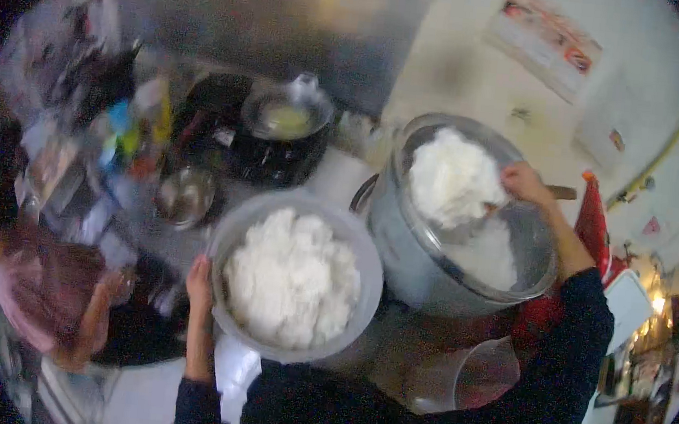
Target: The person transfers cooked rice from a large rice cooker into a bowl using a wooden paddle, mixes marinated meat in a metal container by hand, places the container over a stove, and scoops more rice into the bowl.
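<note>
My left hand is closed on the rim of a grey plastic basin, held tilted in front of my body. White, clumpy food that looks like cooked rice fills it. To the right stands a large metal pot. Over its opening, my right hand is closed beside a big white lump of similar food. A wooden handle sticks out past my wrist, and I appear to grip it. Its working end is hidden by the lump. More white food lies lower in the pot.
At left a person in a pink top stands near the cluttered counter. A metal bowl and a pan over a black stove lie beyond the basin. A clear plastic container is below the pot; a red object stands right of it.
</note>
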The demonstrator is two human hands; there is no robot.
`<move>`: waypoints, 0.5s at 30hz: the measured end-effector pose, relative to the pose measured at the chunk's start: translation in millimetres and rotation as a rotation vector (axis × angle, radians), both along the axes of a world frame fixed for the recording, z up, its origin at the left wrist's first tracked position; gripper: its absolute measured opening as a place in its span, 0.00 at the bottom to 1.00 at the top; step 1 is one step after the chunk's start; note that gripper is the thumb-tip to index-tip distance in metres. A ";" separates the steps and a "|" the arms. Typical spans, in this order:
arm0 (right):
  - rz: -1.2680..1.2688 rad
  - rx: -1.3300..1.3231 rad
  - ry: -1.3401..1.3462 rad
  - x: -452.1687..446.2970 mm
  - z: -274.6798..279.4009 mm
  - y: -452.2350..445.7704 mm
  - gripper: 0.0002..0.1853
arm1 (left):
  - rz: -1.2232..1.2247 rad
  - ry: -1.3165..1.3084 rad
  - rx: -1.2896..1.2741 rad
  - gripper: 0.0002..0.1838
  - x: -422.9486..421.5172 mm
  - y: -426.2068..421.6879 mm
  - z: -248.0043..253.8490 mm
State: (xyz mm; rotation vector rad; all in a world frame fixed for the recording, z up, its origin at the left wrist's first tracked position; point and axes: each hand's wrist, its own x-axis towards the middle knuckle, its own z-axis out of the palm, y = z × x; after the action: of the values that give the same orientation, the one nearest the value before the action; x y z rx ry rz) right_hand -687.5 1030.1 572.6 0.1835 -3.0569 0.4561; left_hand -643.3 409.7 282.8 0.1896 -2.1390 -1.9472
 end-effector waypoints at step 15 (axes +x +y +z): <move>0.462 0.814 -0.107 -11.0 33.3 -272.2 0.30 | 0.085 -0.199 0.591 0.21 47.6 38.6 50.0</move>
State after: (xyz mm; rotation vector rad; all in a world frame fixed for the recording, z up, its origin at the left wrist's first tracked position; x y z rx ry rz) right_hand -698.5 757.9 606.0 0.9107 -3.0794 -0.8250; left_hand -595.7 448.3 332.8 0.5867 -1.5561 -2.5407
